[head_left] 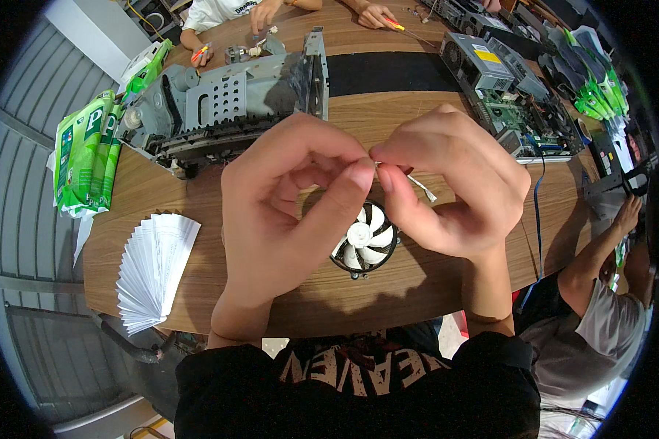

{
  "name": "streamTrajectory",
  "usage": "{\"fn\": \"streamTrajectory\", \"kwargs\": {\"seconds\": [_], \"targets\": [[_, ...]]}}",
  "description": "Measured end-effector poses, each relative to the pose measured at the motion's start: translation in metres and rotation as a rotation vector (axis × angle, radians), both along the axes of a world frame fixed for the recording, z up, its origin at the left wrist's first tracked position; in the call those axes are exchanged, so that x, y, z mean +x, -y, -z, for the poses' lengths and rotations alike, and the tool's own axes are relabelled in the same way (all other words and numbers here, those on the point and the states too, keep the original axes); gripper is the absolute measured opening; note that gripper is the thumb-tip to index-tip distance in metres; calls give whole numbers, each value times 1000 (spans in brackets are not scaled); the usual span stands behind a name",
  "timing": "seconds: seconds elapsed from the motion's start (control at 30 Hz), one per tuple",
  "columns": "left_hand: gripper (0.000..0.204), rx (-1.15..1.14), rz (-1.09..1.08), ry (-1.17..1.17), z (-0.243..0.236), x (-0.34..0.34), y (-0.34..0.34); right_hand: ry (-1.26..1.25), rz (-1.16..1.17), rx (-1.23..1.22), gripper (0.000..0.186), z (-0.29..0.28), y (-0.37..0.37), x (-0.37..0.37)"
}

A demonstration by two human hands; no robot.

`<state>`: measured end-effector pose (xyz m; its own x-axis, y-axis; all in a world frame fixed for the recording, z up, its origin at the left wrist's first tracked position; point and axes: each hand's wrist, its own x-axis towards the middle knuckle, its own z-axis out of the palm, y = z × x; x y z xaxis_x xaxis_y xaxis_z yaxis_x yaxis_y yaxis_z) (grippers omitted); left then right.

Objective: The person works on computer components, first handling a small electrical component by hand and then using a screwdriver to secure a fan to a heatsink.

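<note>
My left hand (pixel 285 208) and right hand (pixel 461 186) are apparently pinching a thin white cable (pixel 422 188) (gentle tension seems wisest) above the white-bladed cooling fan (pixel 359 235), which is resting on the wood-grain table (pixel 436 285).

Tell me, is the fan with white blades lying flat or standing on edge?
Lying flat: the fan on the table shows its blades face-up around its centre. The left hand hides part of it.

Forearms (pixel 488 289) raised, and here's the left hand (pixel 282 216) close beside the right hand (pixel 461 190), each pinching thumb to forefinger, the other fingers curled!
</note>
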<state>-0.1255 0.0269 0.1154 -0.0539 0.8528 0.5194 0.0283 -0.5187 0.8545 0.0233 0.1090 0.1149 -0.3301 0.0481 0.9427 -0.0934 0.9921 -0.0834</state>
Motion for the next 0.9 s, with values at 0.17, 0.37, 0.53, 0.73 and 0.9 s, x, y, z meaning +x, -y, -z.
{"fn": "streamTrajectory", "kwargs": {"seconds": [0.17, 0.37, 0.53, 0.73, 0.9], "targets": [[4, 57, -34, -40, 1, -1, 0, -14, 10, 4, 14, 1, 1, -2], [5, 59, -30, -13, 2, -1, 0, -18, 16, -3, 13, 3, 1, -1], [7, 6, -69, -55, 1, 1, 2, -14, 7, -33, 13, 1, 2, -2], [5, 14, -104, -72, 1, 2, 3, -10, 3, -27, 13, 2, 1, -1], [5, 17, -104, -71, 1, 2, 2, -3, 6, -38, 12, 2, 1, -1]]}}
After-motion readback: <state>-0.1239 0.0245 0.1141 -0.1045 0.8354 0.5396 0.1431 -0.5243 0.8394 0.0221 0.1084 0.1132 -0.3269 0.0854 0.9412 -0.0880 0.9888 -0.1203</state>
